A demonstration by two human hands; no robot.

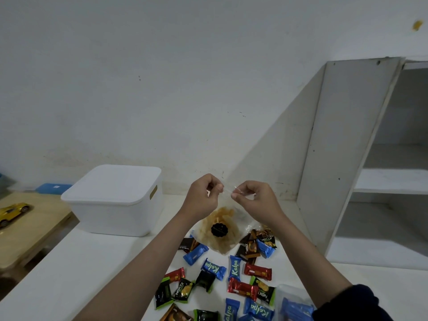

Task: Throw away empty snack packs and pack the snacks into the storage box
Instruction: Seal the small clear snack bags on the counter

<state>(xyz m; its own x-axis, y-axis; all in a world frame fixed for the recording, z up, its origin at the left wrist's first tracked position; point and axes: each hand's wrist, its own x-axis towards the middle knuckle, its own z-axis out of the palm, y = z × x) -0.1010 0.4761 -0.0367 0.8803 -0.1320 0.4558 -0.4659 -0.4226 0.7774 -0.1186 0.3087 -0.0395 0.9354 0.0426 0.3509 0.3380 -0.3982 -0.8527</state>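
A clear plastic bag of golden chips (220, 230) with a round black label hangs above the white table. My left hand (203, 198) and my right hand (252, 200) each pinch its top edge, close together, holding it up. Below it several small snack packs (234, 269) lie scattered: blue, red, green-black and brown wrappers. The white storage box (115, 200) stands to the left of my hands with its lid on.
A white shelf unit (347, 158) stands open at the right, touching the table. A wooden side table (27, 232) at the left carries a yellow toy car (12, 213). A clear bag holding blue packs (294, 304) lies near my right forearm.
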